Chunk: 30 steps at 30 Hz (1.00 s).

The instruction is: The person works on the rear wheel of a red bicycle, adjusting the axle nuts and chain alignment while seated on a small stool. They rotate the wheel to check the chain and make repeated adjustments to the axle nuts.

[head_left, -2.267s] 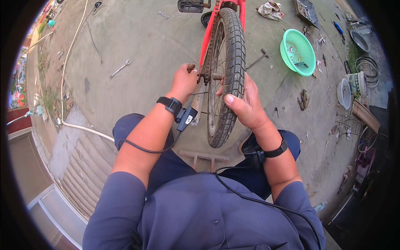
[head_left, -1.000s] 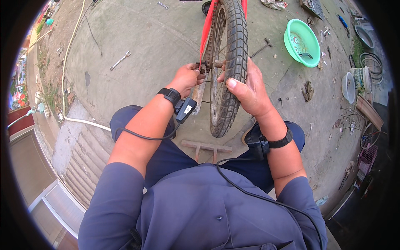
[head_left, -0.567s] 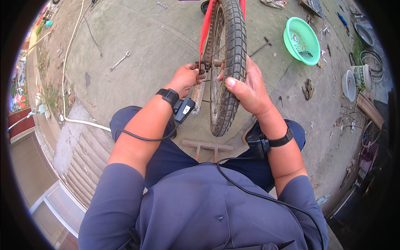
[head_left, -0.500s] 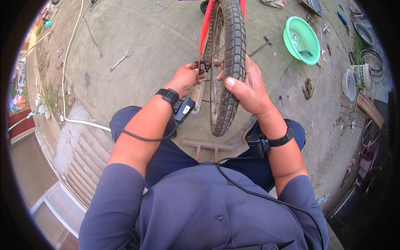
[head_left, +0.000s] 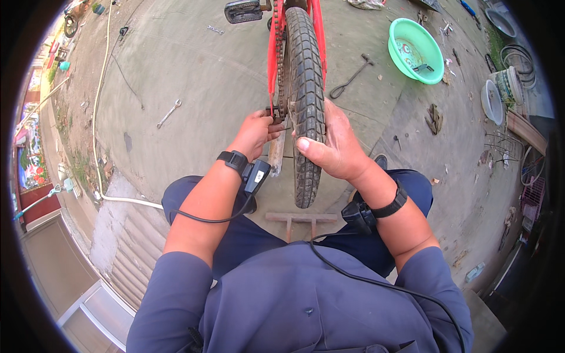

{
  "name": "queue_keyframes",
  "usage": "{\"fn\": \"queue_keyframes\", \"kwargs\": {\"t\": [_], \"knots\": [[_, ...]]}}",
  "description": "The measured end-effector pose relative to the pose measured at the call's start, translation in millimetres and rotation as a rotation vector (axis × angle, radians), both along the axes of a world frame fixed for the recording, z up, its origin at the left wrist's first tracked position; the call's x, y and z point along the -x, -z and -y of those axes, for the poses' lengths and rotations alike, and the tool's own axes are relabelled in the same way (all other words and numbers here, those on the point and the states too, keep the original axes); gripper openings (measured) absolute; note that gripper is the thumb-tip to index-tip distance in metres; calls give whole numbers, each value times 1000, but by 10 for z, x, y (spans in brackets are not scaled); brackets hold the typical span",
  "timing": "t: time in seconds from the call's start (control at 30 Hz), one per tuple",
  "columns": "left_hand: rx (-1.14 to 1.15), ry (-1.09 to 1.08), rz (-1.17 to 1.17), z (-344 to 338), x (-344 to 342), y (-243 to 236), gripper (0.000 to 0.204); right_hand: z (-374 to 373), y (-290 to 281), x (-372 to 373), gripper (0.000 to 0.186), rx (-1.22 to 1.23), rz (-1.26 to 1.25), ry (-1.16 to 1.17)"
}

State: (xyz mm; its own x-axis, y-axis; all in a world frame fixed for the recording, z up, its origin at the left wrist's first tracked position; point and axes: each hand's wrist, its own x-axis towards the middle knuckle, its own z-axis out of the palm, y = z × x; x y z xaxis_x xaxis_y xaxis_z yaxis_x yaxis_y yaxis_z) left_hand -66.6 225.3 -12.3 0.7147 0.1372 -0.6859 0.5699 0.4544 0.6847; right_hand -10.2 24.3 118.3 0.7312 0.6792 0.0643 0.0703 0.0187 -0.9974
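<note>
A bicycle's rear wheel (head_left: 306,82), with a black knobby tire, stands upright in front of me between the red frame stays (head_left: 318,38). My right hand (head_left: 336,144) is wrapped round the tire's near right side, its thumb across the tread and its fingers hidden behind. On the left, my left hand (head_left: 257,134) pinches at the axle end (head_left: 274,109) by the stay's tip. Its other fingers are loosely bent, and its fingertips are partly hidden. The chain (head_left: 279,53) runs along the wheel's left side. A pedal (head_left: 243,11) shows at the top.
A wrench (head_left: 169,113) lies on the concrete at left, with another wrench (head_left: 215,29) farther off. A T-handled tool (head_left: 352,76) and a green basin (head_left: 395,56) are to the right. A low metal stand (head_left: 301,217) sits between my legs. A pale hose (head_left: 96,117) runs along the left.
The view has shifted, bringing the pedal and more of the red frame into sight. The wheel and both hands appear farther left in the picture. Both hands keep their places on the bicycle.
</note>
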Motion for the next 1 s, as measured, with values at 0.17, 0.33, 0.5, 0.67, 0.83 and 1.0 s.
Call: {"fn": "queue_keyframes", "kwargs": {"t": [0.17,0.33,0.5,0.67,0.83,1.0], "knots": [[82,0,45,-19,-18,25,33,-4,25,-93,65,74,158,-5],[54,-12,47,14,0,-139,30,14,-9,-54,65,93,199,-11],[156,-56,76,28,-17,-137,26,42,-43,-55,62,148,232,-13],[151,19,66,-5,-14,-42,27,29,-9,-50,63,71,200,-13],[105,45,38,-38,42,7,29,24,59,-62,62,74,157,14],[63,68,27,-53,42,83,29,-14,100,-55,61,7,114,20]]}}
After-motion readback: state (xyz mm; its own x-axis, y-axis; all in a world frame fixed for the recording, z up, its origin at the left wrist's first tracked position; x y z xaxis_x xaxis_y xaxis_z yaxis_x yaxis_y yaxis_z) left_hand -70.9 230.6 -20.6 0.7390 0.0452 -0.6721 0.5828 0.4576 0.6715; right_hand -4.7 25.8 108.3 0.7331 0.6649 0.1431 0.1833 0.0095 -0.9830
